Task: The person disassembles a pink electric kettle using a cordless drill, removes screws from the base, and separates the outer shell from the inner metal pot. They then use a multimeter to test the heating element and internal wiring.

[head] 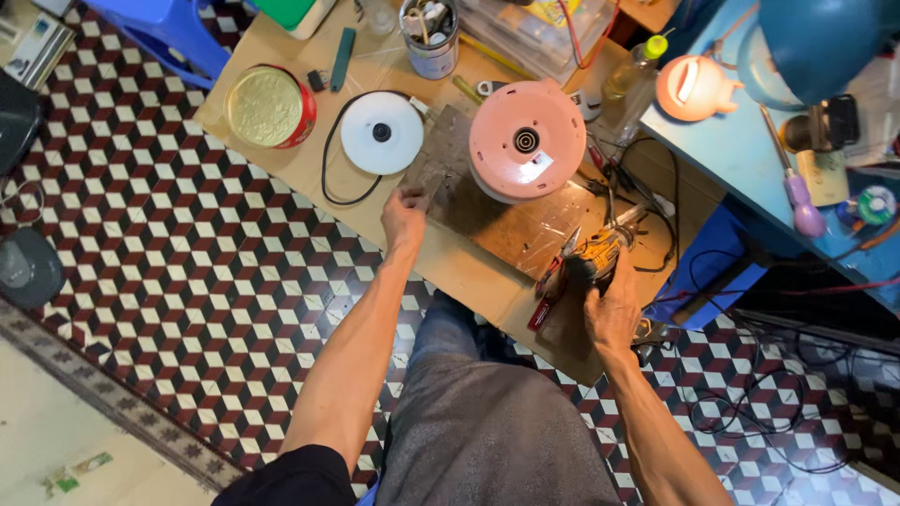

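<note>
A pink round kettle (527, 141) stands upside down on a dark worn mat (450, 178) on the low wooden table (469, 272). My left hand (403, 217) rests on the mat's near left edge, fingers curled over it. My right hand (611, 305) grips a yellow and black hand tool (600, 253) at the table's near right, with red-handled pliers (553, 281) lying just beside it. A white round kettle base (382, 132) with a black cord lies left of the kettle.
A gold-lidded red tin (270, 105) sits at the table's left. A can of tools (429, 37) and a clear box stand at the back. Right is a blue bench (750, 159) with a purple-handled screwdriver (797, 192) and a lamp. Cables trail on the tiled floor.
</note>
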